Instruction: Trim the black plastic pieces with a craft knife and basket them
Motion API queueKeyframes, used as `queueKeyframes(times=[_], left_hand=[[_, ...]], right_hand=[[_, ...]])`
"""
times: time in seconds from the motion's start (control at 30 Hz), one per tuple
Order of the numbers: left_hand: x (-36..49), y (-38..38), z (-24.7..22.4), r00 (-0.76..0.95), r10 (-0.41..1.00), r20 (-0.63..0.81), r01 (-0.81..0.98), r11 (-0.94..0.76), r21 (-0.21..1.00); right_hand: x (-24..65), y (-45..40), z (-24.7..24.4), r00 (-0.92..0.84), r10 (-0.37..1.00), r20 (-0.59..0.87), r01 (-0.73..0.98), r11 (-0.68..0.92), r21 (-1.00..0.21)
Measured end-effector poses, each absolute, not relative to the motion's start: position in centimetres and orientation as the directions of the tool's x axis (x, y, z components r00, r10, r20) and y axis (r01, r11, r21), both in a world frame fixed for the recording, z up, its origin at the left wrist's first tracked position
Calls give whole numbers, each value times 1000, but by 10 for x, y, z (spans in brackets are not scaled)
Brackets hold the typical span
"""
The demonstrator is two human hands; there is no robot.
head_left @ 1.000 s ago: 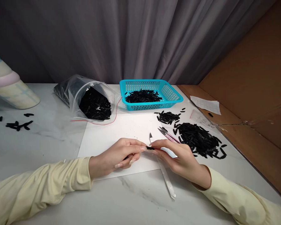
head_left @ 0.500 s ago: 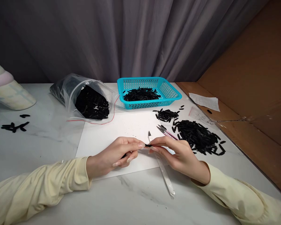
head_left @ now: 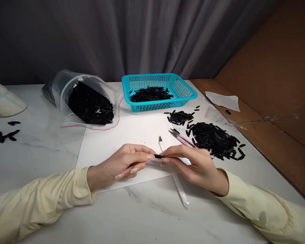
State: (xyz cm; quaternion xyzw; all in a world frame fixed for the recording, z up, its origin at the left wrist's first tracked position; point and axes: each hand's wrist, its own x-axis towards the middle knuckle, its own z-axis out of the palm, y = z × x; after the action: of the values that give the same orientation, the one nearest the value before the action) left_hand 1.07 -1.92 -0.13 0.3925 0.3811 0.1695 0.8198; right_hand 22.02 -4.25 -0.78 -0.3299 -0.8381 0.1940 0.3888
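Between my two hands is a small, slim black piece (head_left: 159, 156), held level above a white sheet (head_left: 142, 130). My left hand (head_left: 125, 162) pinches its left end between thumb and forefinger; more black shows under that hand's curled fingers. At the other end, the fingertips of my right hand (head_left: 193, 164) grip the same piece. A craft knife (head_left: 176, 183) with a white handle lies partly under my right hand, blade pointing away. Just beyond that hand rest pink-handled thread snips (head_left: 180, 137).
A turquoise basket (head_left: 160, 105) of black pieces stands at the back, beside an open zip bag (head_left: 91, 105) full of them. Right are a large pile (head_left: 213, 139) and a smaller pile (head_left: 180, 117). Several pieces (head_left: 5, 136) lie left, near a pale container (head_left: 6, 101).
The view has shifted slightly, so the table things sit higher and the left ones further left. Both hands stay on the black piece, of which a little more shows between the fingertips.
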Motion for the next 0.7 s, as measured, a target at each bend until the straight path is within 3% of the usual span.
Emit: queueKeyframes(times=[0.27, 0.7], left_hand=[[9, -18, -2, 654, 564, -504, 28, 648, 761], [9, -17, -2, 671, 537, -511, 43, 660, 750]], right_hand=[[219, -44, -6, -476, 722, 503, 384, 685, -619], [222, -44, -11, -524, 637, 565, 313, 761, -568]])
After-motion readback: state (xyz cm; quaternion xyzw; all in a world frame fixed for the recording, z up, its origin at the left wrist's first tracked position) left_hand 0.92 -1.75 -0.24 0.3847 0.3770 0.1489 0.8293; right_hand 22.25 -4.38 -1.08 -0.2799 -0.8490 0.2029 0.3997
